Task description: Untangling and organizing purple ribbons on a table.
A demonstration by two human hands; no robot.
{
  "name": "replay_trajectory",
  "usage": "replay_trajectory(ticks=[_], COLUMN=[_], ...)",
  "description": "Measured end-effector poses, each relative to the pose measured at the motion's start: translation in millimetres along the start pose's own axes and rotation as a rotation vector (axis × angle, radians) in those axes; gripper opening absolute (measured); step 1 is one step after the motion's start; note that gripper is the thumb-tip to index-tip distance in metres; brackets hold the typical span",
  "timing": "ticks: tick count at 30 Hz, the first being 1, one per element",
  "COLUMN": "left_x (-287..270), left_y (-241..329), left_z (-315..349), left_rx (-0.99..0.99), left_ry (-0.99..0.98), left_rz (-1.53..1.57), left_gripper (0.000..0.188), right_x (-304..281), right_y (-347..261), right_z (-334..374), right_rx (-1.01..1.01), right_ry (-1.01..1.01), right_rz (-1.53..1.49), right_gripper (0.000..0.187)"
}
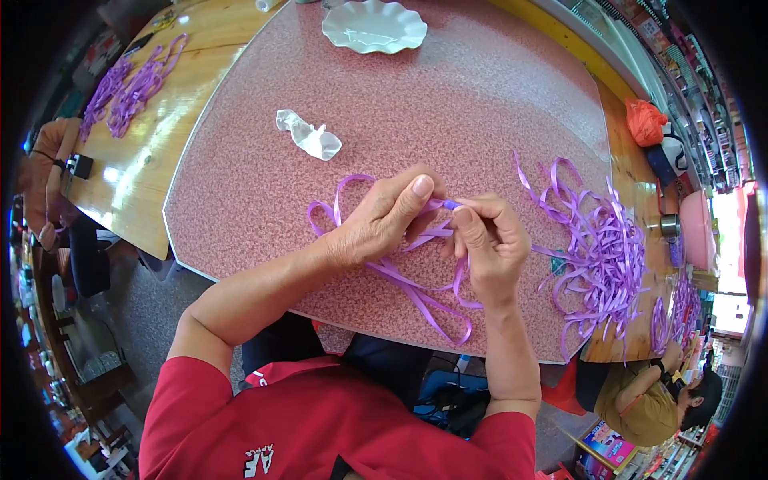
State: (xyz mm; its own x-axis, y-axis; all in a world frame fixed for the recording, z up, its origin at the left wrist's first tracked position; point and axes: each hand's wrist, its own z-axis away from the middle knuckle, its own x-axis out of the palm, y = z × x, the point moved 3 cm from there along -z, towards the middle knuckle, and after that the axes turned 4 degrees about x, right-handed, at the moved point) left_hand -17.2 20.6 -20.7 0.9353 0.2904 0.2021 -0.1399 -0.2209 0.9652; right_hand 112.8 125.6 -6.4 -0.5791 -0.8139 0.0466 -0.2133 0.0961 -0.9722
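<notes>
At the far left you have purple ribbon bunches [132, 92] on a wooden table [172, 136], overlapping too much to count surely. Further right, on the speckled pink tabletop [240, 184], lie one crumpled white piece [308, 136] and, at the far edge, one scalloped white plate [374, 28]. Your left hand [384, 212] comes next, its forearm slanting in from the near left, thumb laid on top and fingers curled beneath, closed on one purple ribbon [451, 205]. That ribbon is held up between your two hands, above the table's near half, with several loose loops falling toward you. Your right hand [494, 240] pinches it between thumb and index finger, the other fingers bent in, the forearm rising almost straight from the near side. Beyond it on the right sits one tangled ribbon heap [600, 256], its strands uncountable, then one orange bag [645, 122] farther off.
</notes>
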Motion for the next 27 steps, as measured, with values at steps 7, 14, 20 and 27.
replay_trajectory(ticks=[7, 14, 20, 27], left_x=[5, 2, 1, 4], left_y=[2, 8, 6, 3], left_z=[-5, -2, -3, -2], left_rx=[0.604, 0.588, 0.625, 0.571], left_ry=[0.020, 0.054, 0.078, 0.039], left_rz=[-0.508, -0.535, -0.575, -0.550], left_gripper=[0.037, 0.023, 0.022, 0.021], right_x=[-3, -3, -3, -4], right_y=[1, 1, -5, -6], right_z=[0, 1, -2, -2], right_rx=[0.191, 0.161, 0.052, -0.016], right_ry=[-0.005, -0.016, -0.001, 0.011], right_rz=[-0.224, -0.128, -0.025, 0.074], right_gripper=[0.013, 0.013, 0.015, 0.013])
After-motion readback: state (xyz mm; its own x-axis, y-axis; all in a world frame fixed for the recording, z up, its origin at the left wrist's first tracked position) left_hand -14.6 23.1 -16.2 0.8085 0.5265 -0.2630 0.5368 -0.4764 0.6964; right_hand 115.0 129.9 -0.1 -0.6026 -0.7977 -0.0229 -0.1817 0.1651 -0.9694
